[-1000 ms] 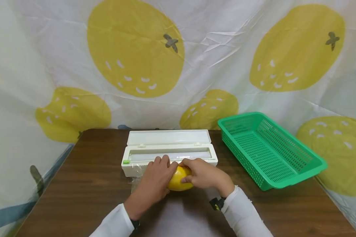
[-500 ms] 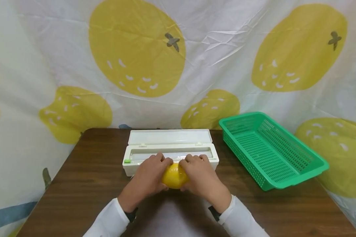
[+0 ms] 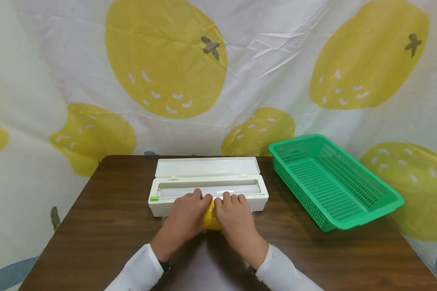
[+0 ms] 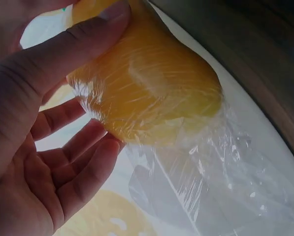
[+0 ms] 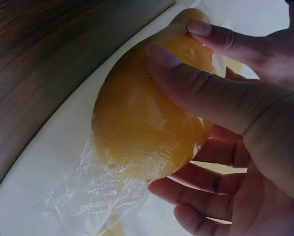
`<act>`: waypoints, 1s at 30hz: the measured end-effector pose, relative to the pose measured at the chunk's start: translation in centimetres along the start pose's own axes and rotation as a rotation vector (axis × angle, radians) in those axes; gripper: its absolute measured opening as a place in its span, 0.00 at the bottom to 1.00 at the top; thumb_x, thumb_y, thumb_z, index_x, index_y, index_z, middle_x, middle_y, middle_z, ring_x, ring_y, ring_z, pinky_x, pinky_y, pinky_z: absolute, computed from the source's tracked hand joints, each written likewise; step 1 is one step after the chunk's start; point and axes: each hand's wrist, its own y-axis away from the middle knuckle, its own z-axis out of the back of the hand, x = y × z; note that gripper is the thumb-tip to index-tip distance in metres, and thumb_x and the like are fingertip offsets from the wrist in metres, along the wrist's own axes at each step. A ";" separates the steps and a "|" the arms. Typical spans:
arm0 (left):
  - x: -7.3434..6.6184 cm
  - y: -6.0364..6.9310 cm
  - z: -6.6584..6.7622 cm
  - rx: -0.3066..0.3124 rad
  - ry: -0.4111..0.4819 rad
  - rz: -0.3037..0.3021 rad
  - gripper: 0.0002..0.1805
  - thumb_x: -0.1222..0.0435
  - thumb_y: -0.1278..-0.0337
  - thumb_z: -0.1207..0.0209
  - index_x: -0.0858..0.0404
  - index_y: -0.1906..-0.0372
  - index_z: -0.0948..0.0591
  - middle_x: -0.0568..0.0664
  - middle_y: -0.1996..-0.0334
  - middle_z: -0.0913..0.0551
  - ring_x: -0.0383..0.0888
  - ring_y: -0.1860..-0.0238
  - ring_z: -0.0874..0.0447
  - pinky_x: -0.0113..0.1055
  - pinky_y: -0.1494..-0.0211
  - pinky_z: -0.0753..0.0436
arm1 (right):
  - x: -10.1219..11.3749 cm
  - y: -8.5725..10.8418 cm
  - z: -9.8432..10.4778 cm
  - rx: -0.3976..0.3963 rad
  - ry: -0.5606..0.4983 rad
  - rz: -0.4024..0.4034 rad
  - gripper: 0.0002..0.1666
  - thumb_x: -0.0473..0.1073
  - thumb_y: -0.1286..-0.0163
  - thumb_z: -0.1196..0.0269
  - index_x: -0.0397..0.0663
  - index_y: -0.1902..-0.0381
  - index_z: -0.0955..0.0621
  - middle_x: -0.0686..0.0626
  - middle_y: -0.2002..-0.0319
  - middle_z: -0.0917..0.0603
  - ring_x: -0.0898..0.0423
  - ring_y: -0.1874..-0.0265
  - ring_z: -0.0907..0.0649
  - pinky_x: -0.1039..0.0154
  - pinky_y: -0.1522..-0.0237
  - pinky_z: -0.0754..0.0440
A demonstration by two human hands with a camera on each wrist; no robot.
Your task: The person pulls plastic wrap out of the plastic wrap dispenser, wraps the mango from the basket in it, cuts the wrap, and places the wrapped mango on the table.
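Both hands hold a yellow, rounded object (image 3: 211, 218) in front of the white wrap dispenser (image 3: 207, 180). Clear film (image 4: 225, 162) covers it and trails loosely off one end in the left wrist view. The left hand (image 3: 188, 216) grips its left side, thumb across the surface and fingers behind. From the right, the right hand (image 3: 238, 222) grips it the same way; its thumb presses on the film-covered surface (image 5: 137, 118) in the right wrist view. The dispenser's lid stands open, showing a roll inside. Between the hands, most of the object is hidden in the head view.
A green basket (image 3: 382, 218) sits at the right of the brown wooden table (image 3: 105, 218), beside the dispenser. Behind the table hangs a white cloth (image 3: 262, 76) printed with yellow fruit. A small green piece (image 3: 154, 198) is on the dispenser's front left corner.
The right hand has shifted its hold, its fingers now over the top of the object close to the left hand. The object has moved slightly left and more of it is covered.
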 end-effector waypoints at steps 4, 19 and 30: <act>-0.2 -0.2 -0.1 -0.009 -0.025 0.000 0.38 0.54 0.87 0.14 0.61 0.61 0.21 0.52 0.73 0.25 0.48 0.78 0.25 0.41 0.75 0.20 | -0.2 -0.3 0.0 -0.003 0.011 0.009 0.37 0.54 0.76 0.15 0.49 0.70 0.23 0.50 0.75 0.25 0.52 0.75 0.22 0.59 0.70 0.30; 0.4 -0.3 0.5 0.106 0.100 0.063 0.33 0.51 0.85 0.14 0.57 0.62 0.15 0.46 0.74 0.21 0.43 0.75 0.27 0.39 0.70 0.24 | -1.6 -0.8 0.7 0.252 -0.205 0.023 0.42 0.62 0.70 0.14 0.47 0.61 0.20 0.49 0.70 0.22 0.52 0.71 0.20 0.59 0.68 0.28; 1.0 -0.5 0.3 0.109 0.159 0.022 0.30 0.52 0.85 0.15 0.57 0.65 0.15 0.43 0.76 0.21 0.42 0.74 0.27 0.39 0.69 0.26 | -2.5 -1.1 0.4 0.307 -0.315 0.018 0.37 0.59 0.68 0.14 0.48 0.65 0.20 0.50 0.72 0.22 0.53 0.75 0.23 0.60 0.71 0.32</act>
